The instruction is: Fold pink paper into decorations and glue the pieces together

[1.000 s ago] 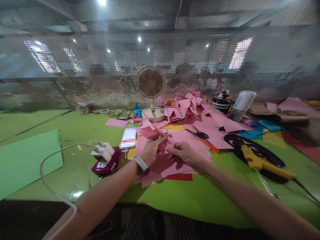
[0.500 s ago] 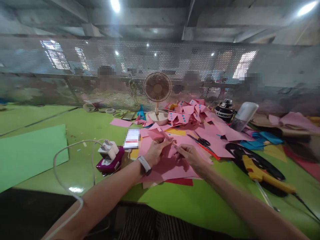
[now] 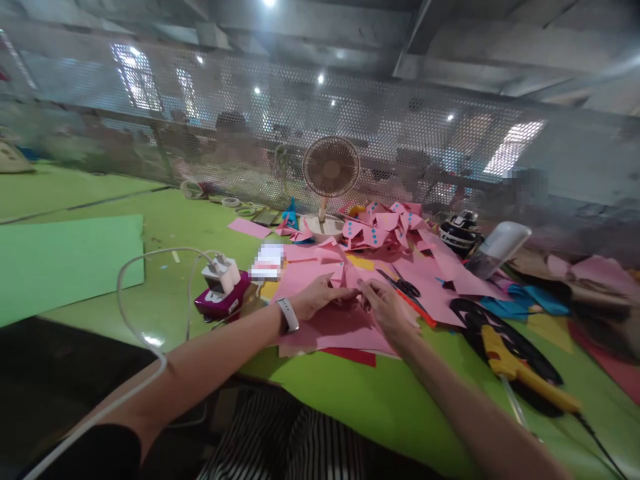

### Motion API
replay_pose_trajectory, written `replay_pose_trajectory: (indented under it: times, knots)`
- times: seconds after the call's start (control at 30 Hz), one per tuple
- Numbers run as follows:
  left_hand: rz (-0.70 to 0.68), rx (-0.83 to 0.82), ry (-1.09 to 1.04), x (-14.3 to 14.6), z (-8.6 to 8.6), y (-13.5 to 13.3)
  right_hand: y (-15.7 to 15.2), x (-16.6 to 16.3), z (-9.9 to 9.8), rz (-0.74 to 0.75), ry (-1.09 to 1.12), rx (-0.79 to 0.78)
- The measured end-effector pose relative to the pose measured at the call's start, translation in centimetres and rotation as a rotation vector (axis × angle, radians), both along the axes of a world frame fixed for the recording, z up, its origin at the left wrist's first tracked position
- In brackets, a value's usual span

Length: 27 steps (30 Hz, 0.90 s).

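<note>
A person's left hand (image 3: 319,297) and right hand (image 3: 383,300), close together, pinch a piece of pink paper (image 3: 352,274) between them above pink sheets (image 3: 325,335) on a green table (image 3: 380,400), black scissors (image 3: 409,288) lying near the right.

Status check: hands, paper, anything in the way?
Left hand, right hand close together over pink paper; grip unclear. Scissors just beyond right hand, not between hands.

My left hand (image 3: 320,298) and right hand (image 3: 383,303) nearly meet, both pinching folded pink paper (image 3: 351,274) above pink sheets (image 3: 330,335). Green desk (image 3: 380,400). Fan (image 3: 331,167) upright beyond; to my right, scissors (image 3: 409,287), then yellow glue gun (image 3: 523,373).
</note>
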<state>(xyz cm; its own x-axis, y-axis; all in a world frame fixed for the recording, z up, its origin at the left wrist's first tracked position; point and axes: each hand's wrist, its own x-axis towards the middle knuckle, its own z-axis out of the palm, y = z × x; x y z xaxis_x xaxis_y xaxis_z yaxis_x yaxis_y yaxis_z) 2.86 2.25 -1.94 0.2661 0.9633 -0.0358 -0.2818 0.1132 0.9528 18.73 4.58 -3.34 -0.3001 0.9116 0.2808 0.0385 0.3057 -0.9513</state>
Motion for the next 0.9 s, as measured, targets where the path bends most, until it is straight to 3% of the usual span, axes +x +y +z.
replay_pose_trajectory:
  times: [0.23, 0.4, 0.9]
  knots:
    - [0.050, 0.048, 0.008, -0.11, -0.31, 0.35, 0.26, -0.50, -0.74, -0.018, 0.096, -0.090]
    - [-0.034, 0.087, 0.042, -0.34, -0.61, 0.84, 0.21, -0.71, -0.71, -0.044, 0.207, -0.180]
    - [-0.111, 0.077, 0.012, -0.76, 0.20, 0.58, -0.01, -0.26, 0.13, -0.043, 0.213, -0.101]
